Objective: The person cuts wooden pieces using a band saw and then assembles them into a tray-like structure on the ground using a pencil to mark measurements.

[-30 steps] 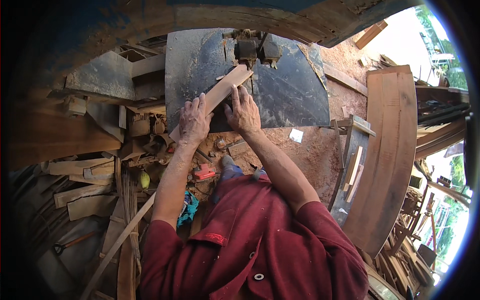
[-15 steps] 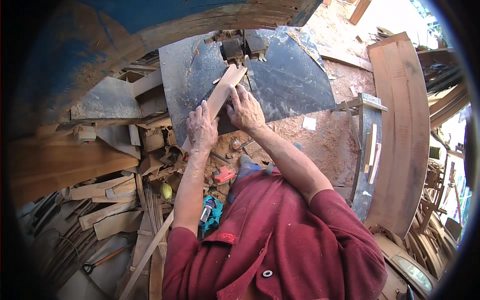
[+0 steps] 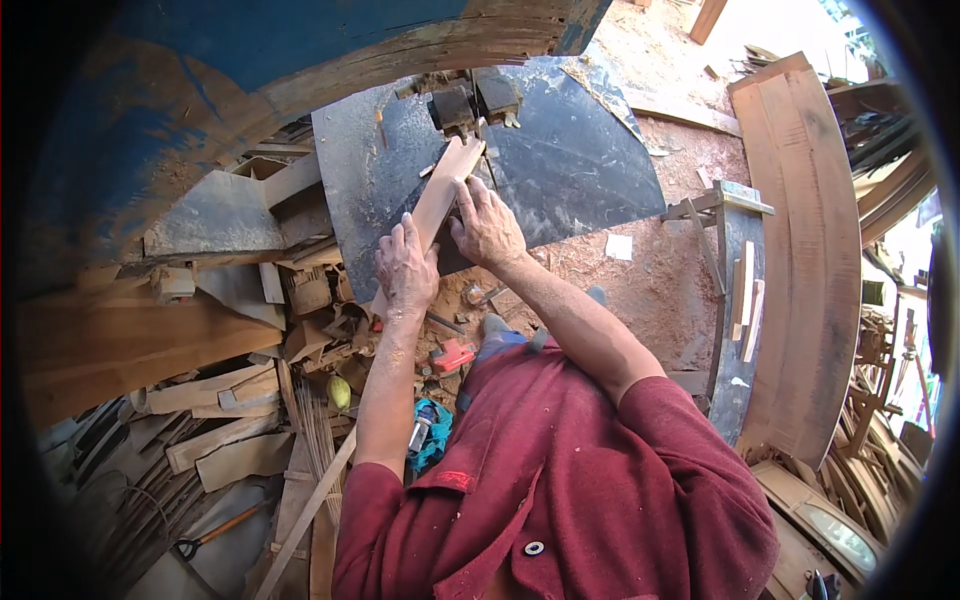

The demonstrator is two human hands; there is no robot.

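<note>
The board (image 3: 436,207), a long, flat, narrow piece of pale, pinkish-brown bare wood, lay on the dark, dust-strewn table (image 3: 585,150), slanting from the near left toward the far right. Its far end, uneven in outline, stood close to the two dark blocks (image 3: 453,108), while its near end reached the table's near edge. The left hand (image 3: 407,268) rested on its nearer part, and the right hand (image 3: 487,228) touched its right side farther along.

Red tool (image 3: 453,356); teal cloth (image 3: 438,434)
</note>
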